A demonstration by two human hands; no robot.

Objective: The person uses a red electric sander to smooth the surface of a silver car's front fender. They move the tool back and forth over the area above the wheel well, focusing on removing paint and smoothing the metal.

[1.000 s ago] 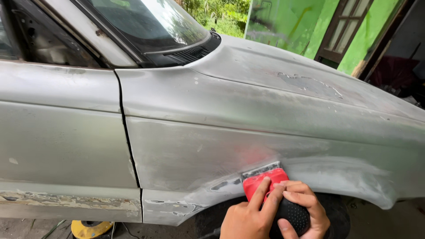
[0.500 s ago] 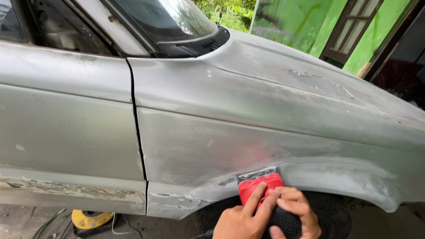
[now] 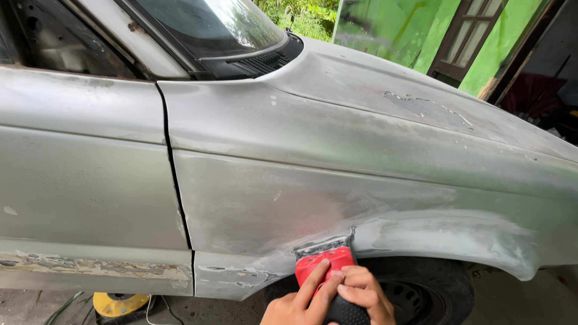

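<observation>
A silver car fender [image 3: 337,180] with dull sanded patches fills the view. At its lower edge, just ahead of the wheel arch, a red sanding tool [image 3: 325,262] with a grey abrasive pad presses against the panel. My left hand [image 3: 298,304] lies over the tool's red body with fingers stretched up along it. My right hand [image 3: 364,292] wraps the tool's black grip from the right. Both wrists run off the bottom edge.
The car door [image 3: 84,180] with flaking paint along its sill is at left. A black tyre [image 3: 427,289] sits under the arch beside my hands. A yellow object [image 3: 117,303] and cables lie on the floor. A green wall [image 3: 421,36] stands behind.
The view has shifted so the car sits further right in frame. My hands and the red tool have slid slightly down and rearward along the fender's lower edge.
</observation>
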